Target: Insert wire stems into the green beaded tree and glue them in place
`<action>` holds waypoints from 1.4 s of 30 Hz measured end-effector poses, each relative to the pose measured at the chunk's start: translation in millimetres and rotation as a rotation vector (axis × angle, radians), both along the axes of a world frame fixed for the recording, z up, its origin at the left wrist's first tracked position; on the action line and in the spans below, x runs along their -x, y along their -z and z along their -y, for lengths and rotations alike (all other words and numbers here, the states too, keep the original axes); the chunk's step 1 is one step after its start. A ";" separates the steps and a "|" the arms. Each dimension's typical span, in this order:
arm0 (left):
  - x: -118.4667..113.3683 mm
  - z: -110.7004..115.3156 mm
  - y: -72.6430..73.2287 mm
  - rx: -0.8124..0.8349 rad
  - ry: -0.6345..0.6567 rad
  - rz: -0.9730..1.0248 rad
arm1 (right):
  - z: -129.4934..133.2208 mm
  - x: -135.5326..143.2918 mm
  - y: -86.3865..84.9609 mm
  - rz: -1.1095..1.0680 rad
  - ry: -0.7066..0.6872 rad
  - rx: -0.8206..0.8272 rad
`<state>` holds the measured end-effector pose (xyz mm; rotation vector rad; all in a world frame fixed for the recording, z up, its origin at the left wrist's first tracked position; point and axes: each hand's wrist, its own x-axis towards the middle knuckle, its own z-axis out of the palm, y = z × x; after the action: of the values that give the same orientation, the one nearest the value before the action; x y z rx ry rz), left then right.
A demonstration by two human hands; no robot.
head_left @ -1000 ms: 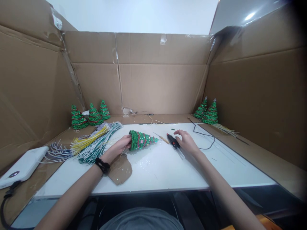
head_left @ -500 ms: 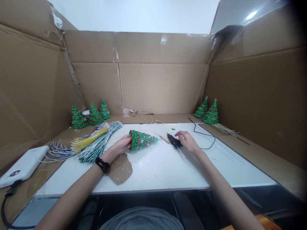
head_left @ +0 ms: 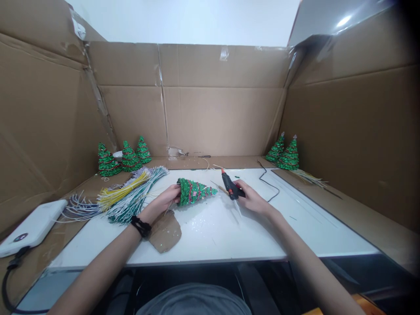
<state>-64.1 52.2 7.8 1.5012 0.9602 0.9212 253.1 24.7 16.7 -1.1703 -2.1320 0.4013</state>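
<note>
My left hand is closed around the base of a green tinsel tree, which lies on its side with its tip to the right. My right hand grips the handle of a black glue gun, its orange nozzle pointing up and away and a clear glue stick out of its back end. Between the tree tip and the glue gun is a thin tool with a wooden handle. A brown cardboard piece lies below my left hand.
Bundles of green and yellow wires lie at the left, near a white power bank. Small trees stand at the back left and back right. A black cord runs behind my right hand.
My right hand has closed on the glue gun and raised it, tilting the nozzle up and moving it slightly left. The cord has shifted left. My left hand and the tree stay put.
</note>
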 end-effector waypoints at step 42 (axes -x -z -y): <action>-0.9 -2.9 2.6 0.063 -0.029 -0.010 | 13.9 39.3 13.1 0.179 0.121 -0.235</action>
<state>-63.2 55.1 5.2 1.4437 1.0118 0.8966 213.8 10.8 3.7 -1.2274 -2.1751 -0.0104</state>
